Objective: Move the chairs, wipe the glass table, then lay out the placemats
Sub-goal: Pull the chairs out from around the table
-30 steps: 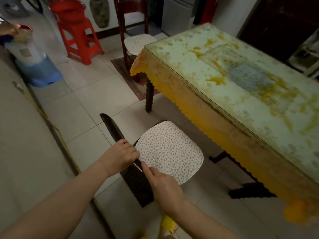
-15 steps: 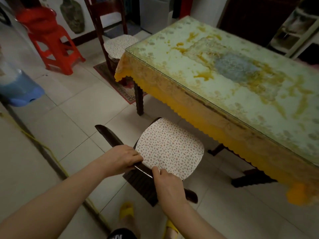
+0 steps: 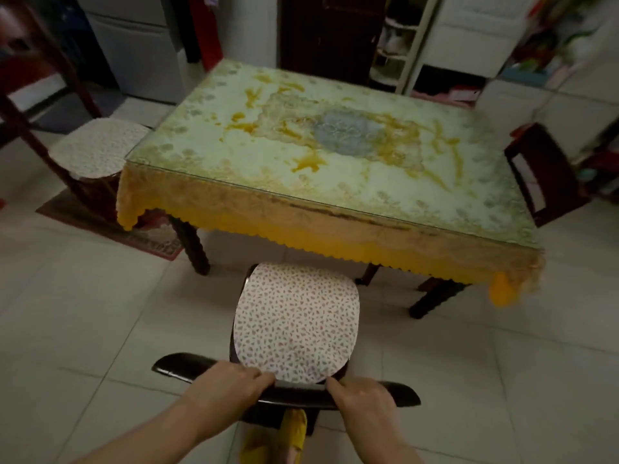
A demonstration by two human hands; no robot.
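A dark wooden chair (image 3: 174,366) with a speckled white seat cushion (image 3: 296,321) stands on the tiles just in front of me, apart from the table's near edge. My left hand (image 3: 222,386) and my right hand (image 3: 363,398) both grip its curved top rail. The glass table (image 3: 335,169) over a yellow-fringed lace cloth fills the middle of the view. A second chair (image 3: 97,150) sits tucked at the table's left end. A third dark chair (image 3: 536,172) stands at the right end.
A red patterned rug (image 3: 147,241) lies under the left chair. White appliances (image 3: 140,58) and shelving (image 3: 398,45) line the back wall. My yellow slipper (image 3: 293,426) shows below the chair rail. Pale floor tiles (image 3: 83,329) spread to both sides.
The view has swung round so that I face the table's long side squarely. The chair I grip now stands straight in front of me, its seat pointing at the table.
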